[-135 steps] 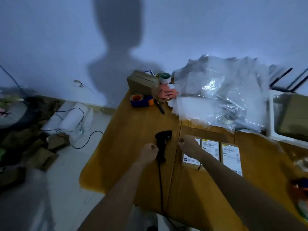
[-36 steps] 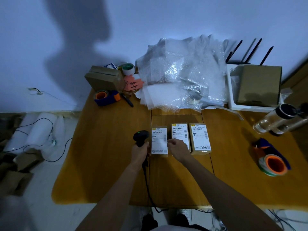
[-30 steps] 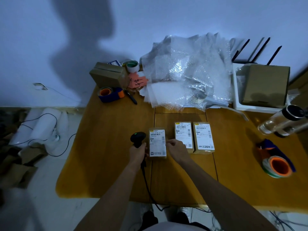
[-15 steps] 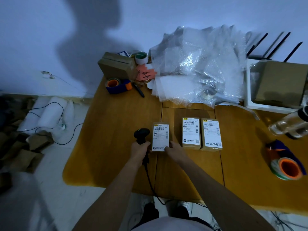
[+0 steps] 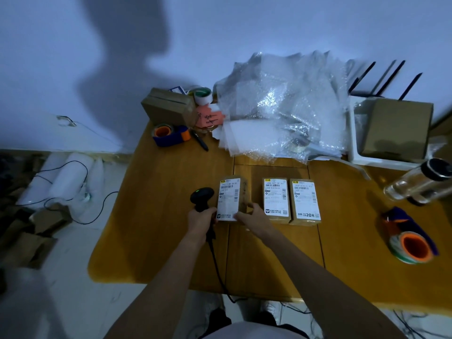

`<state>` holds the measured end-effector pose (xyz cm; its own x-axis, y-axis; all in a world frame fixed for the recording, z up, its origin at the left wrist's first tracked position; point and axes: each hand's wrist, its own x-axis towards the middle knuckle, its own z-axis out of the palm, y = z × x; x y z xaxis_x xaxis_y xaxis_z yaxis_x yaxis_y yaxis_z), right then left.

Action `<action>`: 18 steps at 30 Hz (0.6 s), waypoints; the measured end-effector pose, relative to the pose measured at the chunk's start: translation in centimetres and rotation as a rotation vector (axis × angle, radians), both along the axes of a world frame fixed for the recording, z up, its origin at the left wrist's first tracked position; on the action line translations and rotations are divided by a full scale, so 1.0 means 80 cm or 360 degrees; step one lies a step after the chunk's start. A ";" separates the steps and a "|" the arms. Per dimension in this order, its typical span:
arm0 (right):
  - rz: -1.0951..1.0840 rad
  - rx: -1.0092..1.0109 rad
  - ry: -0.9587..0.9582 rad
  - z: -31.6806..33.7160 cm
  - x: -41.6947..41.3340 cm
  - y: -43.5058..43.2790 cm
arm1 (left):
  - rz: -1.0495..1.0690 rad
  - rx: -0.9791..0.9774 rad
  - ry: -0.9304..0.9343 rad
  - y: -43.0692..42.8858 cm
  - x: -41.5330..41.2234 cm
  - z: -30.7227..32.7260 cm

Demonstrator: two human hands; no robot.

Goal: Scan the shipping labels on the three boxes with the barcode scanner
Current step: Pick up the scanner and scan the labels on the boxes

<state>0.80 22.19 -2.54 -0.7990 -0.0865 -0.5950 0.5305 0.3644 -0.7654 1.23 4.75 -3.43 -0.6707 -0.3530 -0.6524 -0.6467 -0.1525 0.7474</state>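
Observation:
Three small cardboard boxes with white shipping labels lie on the wooden table [image 5: 159,241]. The left box [image 5: 230,198] sits apart from the middle box [image 5: 276,200] and the right box [image 5: 305,201], which touch each other. My left hand [image 5: 201,220] grips the handle of the black barcode scanner [image 5: 202,198], whose head shows a small green light just left of the left box. My right hand [image 5: 253,214] holds the near right corner of the left box. The scanner's cable [image 5: 216,260] runs off the table's near edge.
A heap of bubble wrap [image 5: 281,106] fills the back of the table. A brown carton [image 5: 168,107], tape dispenser [image 5: 170,134] and pen [image 5: 199,140] sit back left. A white tray with a carton [image 5: 396,128], a bottle [image 5: 418,183] and a second tape dispenser [image 5: 411,241] are at the right.
The left box has been slid leftward, away from the other two, with my right hand on it. My left hand stays on the scanner beside it.

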 end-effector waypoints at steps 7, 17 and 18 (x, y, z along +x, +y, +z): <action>-0.0159 -0.0179 0.0003 0.023 -0.015 0.028 | -0.0082 0.0196 0.0126 0.028 -0.025 0.040; -0.0456 -0.0482 0.0156 0.061 -0.023 0.079 | -0.0453 0.0302 0.0208 0.070 -0.042 0.095; -0.0455 -0.0516 0.0174 0.065 -0.023 0.086 | -0.0460 0.0301 0.0225 0.071 -0.046 0.105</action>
<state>-1.02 29.06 2.64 -0.8745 -0.0213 -0.4845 0.4849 -0.0536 -0.8729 -2.45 10.44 4.95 -0.8133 -0.0178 -0.5816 -0.5756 -0.1227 0.8085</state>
